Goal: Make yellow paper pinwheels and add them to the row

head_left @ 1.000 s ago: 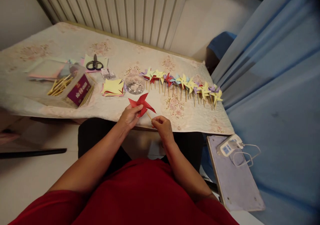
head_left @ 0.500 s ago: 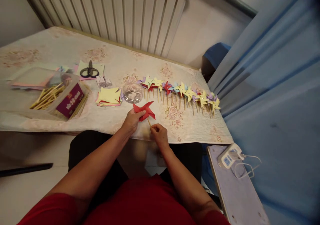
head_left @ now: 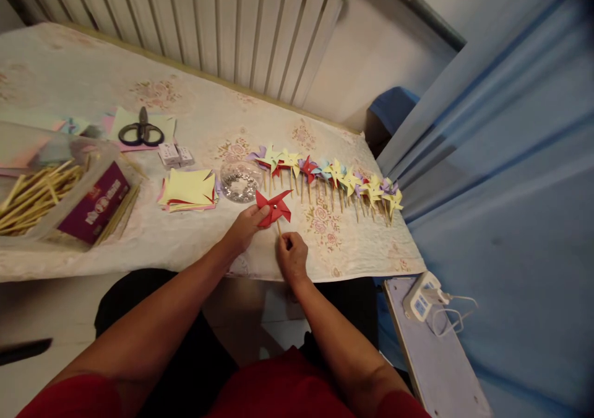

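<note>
Since a second ago the red folded-paper pinwheel [head_left: 280, 213] has swung: its slim wooden stick [head_left: 279, 227] now runs nearly 12-to-6 o'clock, blades at 12, over the floral-clothed bench [head_left: 362, 257]. My left hand [head_left: 245, 229] pinches one blade; my right hand [head_left: 293, 258] has its fingers curled closed on the stick. Multicoloured pinwheels [head_left: 336, 171] lie at my 2 o'clock.

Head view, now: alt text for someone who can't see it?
The left hand holds a red pinwheel while the right hand grips its stick. On flowered cloth, a row of pinwheels is to the right; paper, scissors and a box of sticks to the left.
</note>
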{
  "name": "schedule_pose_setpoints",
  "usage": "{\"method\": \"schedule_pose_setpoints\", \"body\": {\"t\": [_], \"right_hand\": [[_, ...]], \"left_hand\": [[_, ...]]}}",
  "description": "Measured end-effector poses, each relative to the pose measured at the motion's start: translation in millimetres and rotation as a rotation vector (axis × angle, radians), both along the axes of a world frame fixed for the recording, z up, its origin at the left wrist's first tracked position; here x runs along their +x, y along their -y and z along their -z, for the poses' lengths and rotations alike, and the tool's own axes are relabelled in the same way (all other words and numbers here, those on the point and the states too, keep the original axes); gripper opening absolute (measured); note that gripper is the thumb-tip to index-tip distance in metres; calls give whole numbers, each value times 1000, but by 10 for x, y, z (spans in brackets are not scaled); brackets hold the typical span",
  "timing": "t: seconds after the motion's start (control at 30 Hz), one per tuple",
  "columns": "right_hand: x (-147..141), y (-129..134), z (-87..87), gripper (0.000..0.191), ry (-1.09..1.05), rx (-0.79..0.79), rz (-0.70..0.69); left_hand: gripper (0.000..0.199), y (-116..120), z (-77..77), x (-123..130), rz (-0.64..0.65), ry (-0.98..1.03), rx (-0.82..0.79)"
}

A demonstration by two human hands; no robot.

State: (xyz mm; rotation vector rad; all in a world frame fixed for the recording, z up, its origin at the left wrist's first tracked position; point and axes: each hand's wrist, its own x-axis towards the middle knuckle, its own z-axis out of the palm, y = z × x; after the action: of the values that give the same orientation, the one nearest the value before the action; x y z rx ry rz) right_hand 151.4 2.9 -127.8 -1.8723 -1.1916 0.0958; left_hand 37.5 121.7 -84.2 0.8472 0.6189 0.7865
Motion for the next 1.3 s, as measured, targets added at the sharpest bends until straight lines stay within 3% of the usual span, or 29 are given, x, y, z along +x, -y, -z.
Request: {"method": "schedule_pose_setpoints", "body": {"t": [0.13, 0.4, 1.3], "right_hand": [[-20, -29, 5, 16, 24, -20, 51], [-34, -43, -8, 17, 45, -33, 96], [-39, -31, -16, 18, 45, -56, 97]], "left_hand": [[48, -97, 91, -68, -31, -69, 23], [23, -232, 38, -54, -56, -265, 77], [16, -245, 56, 20, 53, -362, 59]]}}
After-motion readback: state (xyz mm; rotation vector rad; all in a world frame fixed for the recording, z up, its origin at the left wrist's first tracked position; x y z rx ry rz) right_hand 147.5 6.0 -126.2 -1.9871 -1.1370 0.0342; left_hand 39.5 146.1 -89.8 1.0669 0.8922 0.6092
